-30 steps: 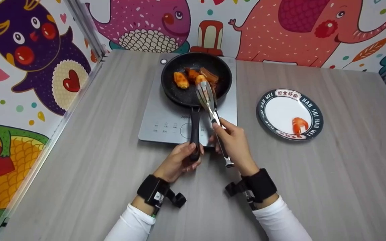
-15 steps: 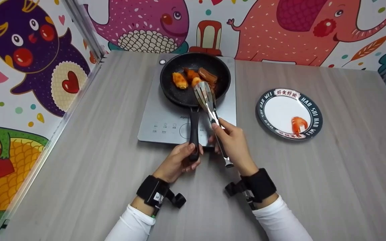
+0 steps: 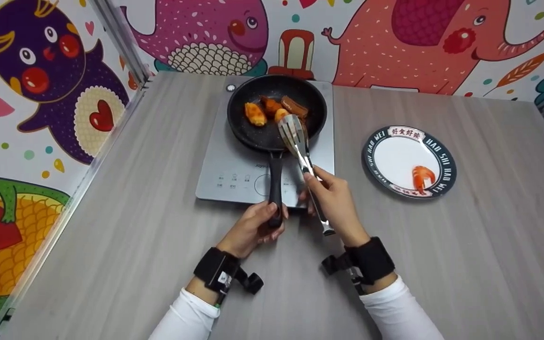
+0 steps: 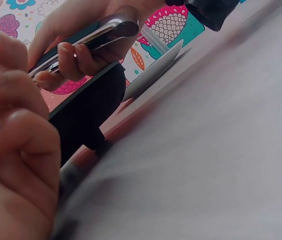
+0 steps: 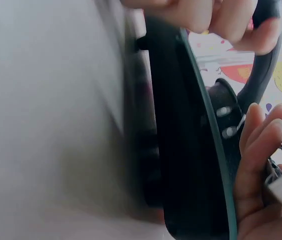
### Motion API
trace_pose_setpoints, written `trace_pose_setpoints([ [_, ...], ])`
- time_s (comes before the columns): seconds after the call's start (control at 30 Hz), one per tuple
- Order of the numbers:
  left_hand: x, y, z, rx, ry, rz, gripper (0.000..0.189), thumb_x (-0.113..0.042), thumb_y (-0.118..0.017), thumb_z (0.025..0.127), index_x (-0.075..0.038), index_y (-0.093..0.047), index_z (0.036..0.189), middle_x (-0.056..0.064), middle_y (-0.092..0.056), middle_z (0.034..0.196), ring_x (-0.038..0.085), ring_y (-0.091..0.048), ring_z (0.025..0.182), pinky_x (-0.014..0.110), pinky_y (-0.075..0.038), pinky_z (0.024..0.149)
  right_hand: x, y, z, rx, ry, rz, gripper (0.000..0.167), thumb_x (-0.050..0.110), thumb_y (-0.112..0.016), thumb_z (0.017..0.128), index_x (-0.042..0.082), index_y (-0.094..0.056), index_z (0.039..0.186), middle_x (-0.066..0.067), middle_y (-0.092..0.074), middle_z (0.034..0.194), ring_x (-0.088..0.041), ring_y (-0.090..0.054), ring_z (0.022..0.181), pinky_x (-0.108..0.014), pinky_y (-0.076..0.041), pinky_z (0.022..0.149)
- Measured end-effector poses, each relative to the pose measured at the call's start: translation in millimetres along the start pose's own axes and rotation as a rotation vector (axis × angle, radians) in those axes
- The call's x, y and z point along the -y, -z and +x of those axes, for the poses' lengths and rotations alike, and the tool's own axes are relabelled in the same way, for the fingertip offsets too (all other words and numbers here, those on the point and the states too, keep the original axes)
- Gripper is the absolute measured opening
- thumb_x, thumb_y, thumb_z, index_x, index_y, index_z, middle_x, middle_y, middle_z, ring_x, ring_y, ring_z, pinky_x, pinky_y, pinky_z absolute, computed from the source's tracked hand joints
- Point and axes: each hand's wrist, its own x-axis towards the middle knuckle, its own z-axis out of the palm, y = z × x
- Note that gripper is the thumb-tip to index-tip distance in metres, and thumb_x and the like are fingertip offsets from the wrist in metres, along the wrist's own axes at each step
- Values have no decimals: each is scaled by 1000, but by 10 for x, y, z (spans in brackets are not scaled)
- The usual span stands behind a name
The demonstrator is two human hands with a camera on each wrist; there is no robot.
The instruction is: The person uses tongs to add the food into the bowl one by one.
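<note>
A black frying pan (image 3: 258, 138) stands on a silver induction cooker (image 3: 210, 170). My left hand (image 3: 253, 224) grips the end of its handle (image 3: 276, 177) from the left; in the left wrist view its curled fingers (image 4: 21, 135) fill the near side. Metal tongs (image 3: 294, 132) with dark grips are held in my right hand (image 3: 337, 200), thumb on top. Their slotted head lies over the pan's near right part, right at a small orange food piece (image 3: 280, 114). Beside that are a yellow-orange chunk (image 3: 255, 114), a darker orange chunk (image 3: 270, 105) and a brown strip (image 3: 294, 106).
To the right of the cooker, a white plate (image 3: 390, 160) with a dark lettered rim carries one orange shrimp (image 3: 423, 178). Walls with cartoon animals (image 3: 413, 47) border the grey table (image 3: 135, 226) at the back and left. Both wrists wear black camera straps (image 3: 371, 259).
The tongs and my right hand have drawn back slightly toward me and to the right. The small orange piece has shifted a little nearer. My left hand stays on the handle.
</note>
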Motion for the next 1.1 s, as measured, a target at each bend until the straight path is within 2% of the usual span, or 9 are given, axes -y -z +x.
trace_pose_setpoints([
  [0.13, -1, -5, 4, 0, -1, 3, 36, -39, -46, 91, -5, -54, 94, -1, -50, 61, 9, -42, 51, 23, -21, 39, -13, 50, 8, 9, 18, -10, 35, 32, -56, 87, 10, -60, 114, -18, -59, 64, -20, -48, 39, -43, -41, 37],
  [0.4, -4, -5, -3, -14, -5, -2, 35, -38, -45, 92, -4, -54, 94, 1, -49, 60, 10, -42, 50, 24, -19, 39, -14, 63, 25, 31, 14, -26, 34, 32, -55, 88, 16, -58, 118, -19, -59, 64, -20, -48, 38, -36, -42, 35],
  [0.73, 5, -5, -2, -11, 7, 0, 36, -39, -46, 91, -4, -54, 94, 1, -50, 61, 10, -42, 50, 25, -20, 40, 201, 33, -65, 36, -16, -13, 32, 19, -52, 91, 7, -55, 121, -24, -58, 65, -20, -47, 39, -37, -42, 36],
  [1.1, 9, -4, 8, -10, 7, -14, 36, -40, -48, 90, -4, -54, 94, 1, -49, 61, 9, -43, 51, 23, -21, 39, 224, 27, -76, 46, -14, -13, 31, 18, -52, 91, 5, -56, 119, -23, -58, 65, -22, -47, 38, -41, -42, 36],
])
